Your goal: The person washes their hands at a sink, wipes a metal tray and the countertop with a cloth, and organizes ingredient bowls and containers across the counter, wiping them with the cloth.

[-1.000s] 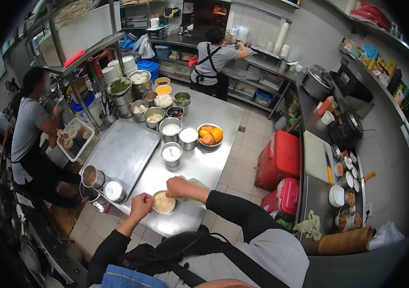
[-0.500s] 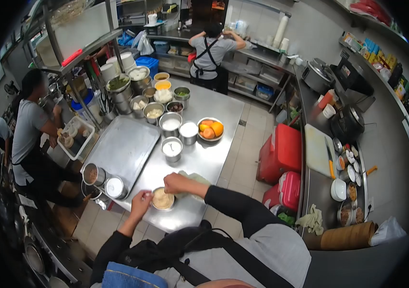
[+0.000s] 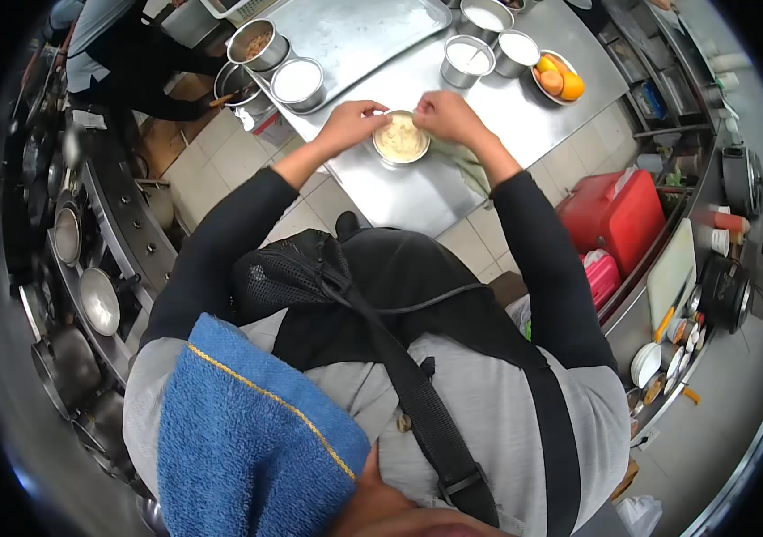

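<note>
A small round metal bowl stands near the front edge of the steel table, filled with a pale yellow, lumpy mixture. At its left rim, my left hand has thumb and fingers closed on the edge. My right hand is at the upper right rim, its fingers curled in a pinch. What those fingertips hold, if anything, is hidden. A pale green cloth lies on the table just under my right wrist.
A large metal tray lies behind, with a pot of white contents and a pot of brown contents by its corner. Metal pots and a bowl of orange produce stand right. Red coolers sit rightward; a person stands left.
The view has tilted down toward my body. My right hand has moved from above the mixture to the bowl's right rim; my left hand stays at the left rim.
</note>
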{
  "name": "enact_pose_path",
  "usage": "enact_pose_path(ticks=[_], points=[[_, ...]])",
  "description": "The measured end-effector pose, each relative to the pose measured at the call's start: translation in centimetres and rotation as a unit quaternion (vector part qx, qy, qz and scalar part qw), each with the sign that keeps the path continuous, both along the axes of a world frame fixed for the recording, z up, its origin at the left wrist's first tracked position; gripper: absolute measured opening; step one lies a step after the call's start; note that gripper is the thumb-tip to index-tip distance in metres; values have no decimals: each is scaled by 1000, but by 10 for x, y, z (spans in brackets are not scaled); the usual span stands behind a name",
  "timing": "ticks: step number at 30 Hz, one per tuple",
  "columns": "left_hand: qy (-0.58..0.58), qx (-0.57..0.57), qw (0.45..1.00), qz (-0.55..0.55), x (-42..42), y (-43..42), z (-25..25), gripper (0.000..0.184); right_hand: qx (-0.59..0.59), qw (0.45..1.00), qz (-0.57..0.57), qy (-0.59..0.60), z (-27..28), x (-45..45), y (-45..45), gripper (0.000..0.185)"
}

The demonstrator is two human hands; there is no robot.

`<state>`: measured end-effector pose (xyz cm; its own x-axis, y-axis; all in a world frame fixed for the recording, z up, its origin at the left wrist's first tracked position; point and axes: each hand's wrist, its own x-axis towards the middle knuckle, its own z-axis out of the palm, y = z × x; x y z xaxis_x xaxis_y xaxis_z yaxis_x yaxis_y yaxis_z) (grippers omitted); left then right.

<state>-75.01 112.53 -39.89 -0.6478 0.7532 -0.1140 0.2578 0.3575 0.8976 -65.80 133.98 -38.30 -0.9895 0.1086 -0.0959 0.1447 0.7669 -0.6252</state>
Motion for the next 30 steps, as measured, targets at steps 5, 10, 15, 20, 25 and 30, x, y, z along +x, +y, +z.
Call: enact_pose_path(ticks=[5,10,15,20,25,30], points=[[-86,-34,995,-32,-12,9,15,28,-34,999,-25,-10,6,-1,7,30],[-297,29,945,135,34,-5,18,34,-97,983,-142,-60,0,37,-9,30],[-105,-29,994,-16,-14,9,11,34,-98,993,-54,40,-6,4,5,25],[-214,10,975,57,-11,5,17,32,-202,966,-160,-30,-20,25,4,25],[-243,-14,961,130,3,-14,13,59,-143,980,-131,39,-26,98,-15,34],[325,-55,924,-196,-14,-8,49,98,185,964,119,147,-26,129,-6,52]])
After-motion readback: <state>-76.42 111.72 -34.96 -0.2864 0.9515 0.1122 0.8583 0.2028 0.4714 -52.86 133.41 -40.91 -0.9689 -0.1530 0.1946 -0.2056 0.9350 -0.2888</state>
